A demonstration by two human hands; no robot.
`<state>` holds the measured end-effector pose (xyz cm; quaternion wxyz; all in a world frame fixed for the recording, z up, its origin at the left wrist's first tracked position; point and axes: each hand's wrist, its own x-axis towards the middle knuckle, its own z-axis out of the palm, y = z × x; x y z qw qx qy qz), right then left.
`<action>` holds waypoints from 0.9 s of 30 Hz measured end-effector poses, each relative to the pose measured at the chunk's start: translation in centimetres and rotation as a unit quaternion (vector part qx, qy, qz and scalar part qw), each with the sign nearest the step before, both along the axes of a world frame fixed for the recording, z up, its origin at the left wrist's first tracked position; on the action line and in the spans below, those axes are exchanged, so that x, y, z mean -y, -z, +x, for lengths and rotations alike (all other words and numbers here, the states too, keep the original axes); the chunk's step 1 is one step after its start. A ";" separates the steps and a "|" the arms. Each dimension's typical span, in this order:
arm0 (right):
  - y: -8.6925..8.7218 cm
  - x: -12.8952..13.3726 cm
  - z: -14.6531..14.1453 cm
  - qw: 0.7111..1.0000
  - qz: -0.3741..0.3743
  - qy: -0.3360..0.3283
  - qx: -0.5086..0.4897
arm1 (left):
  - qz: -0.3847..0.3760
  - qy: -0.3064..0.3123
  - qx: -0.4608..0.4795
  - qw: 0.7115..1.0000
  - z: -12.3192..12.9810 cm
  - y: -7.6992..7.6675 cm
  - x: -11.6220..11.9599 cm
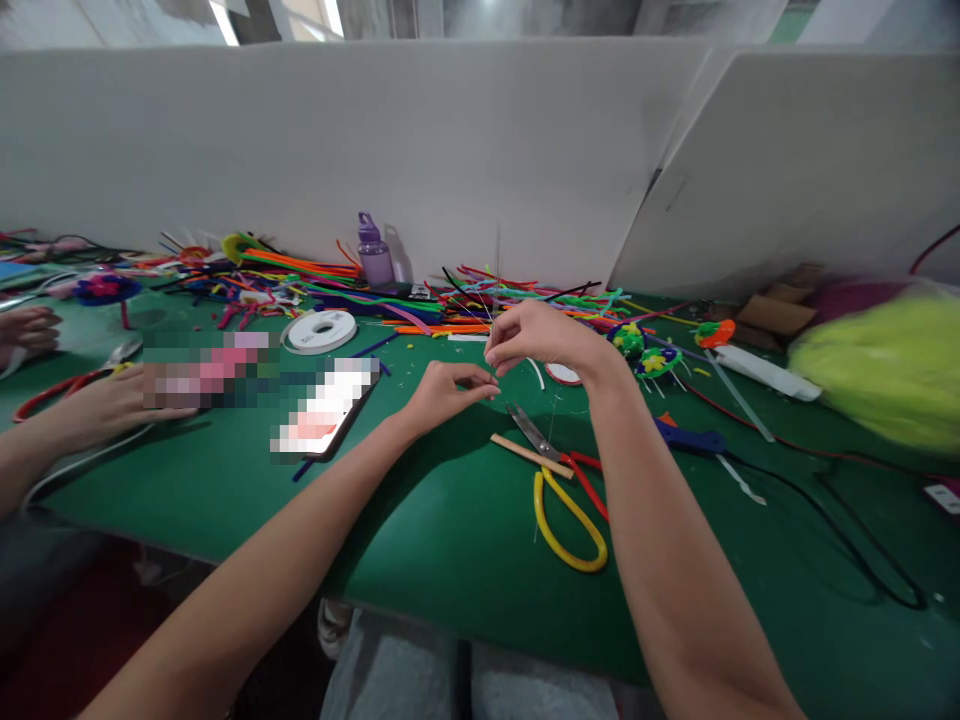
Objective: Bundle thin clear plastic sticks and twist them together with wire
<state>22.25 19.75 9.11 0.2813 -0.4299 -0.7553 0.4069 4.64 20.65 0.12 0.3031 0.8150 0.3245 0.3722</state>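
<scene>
Seemingly pinching fine strands [497, 275] between right hand's [534, 335] fingers, above surface [450, 545], beyond scissors [531, 430]. Pointing mostly upward, long axis near upright, some splaying leftward. At left hand [444, 392], fingertips close together just below; cannot tell if gripping. Apparently unfinished at hands, no assembled form visible; remaining work unclear. Rightward, formed green-and-yellow pieces [628, 340].

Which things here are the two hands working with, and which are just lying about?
Part of the work, it seems:
thin strands at the right hand
possibly the scissors, lying near the left hand

Lying about:
purple bottle
phone
white spool
blue corded tool
yellow-green fluffy bundle
</scene>
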 end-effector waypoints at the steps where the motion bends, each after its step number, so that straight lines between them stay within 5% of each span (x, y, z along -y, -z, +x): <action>1: 0.0 0.0 0.0 1.000 0.006 0.003 0.002 | -0.003 0.000 0.003 1.000 0.0 0.0 0.0; 14: 0.3 -0.2 0.5 0.999 0.028 0.032 -0.033 | -0.020 0.018 -0.014 1.000 0.0 0.4 -0.4; 27: 0.6 -0.4 0.8 0.997 0.007 0.021 -0.076 | -0.135 0.043 0.081 0.987 -0.1 0.2 -0.5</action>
